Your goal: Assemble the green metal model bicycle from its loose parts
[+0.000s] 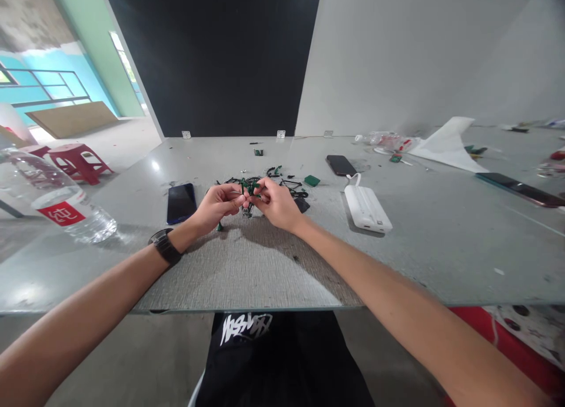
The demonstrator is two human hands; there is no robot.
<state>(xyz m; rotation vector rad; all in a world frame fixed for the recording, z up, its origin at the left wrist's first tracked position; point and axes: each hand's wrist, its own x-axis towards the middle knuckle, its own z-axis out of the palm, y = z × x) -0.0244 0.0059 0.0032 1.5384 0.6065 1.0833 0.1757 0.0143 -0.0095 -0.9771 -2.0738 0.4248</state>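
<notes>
My left hand [215, 206] and my right hand [282, 207] meet above the table, fingers pinched round a small green and black plastic assembly [249, 187]. Its green parts stick up between the fingertips, and a grey-black part hangs below. The fingers hide much of its shape. A small green piece [219, 226] shows just under my left hand, but whether it belongs to the assembly I cannot tell. Thin black plastic frames [295, 189] lie behind my right hand, beside a flat green piece [312, 180]. A black watch [165, 246] is on my left wrist.
A dark phone [181, 203] lies left of my hands, with a water bottle [73, 204] farther left. On the right are a white power bank [367, 208], another phone [341, 165] and a white wing-shaped piece [448, 145]. An upright black panel [216, 60] borders the table's back.
</notes>
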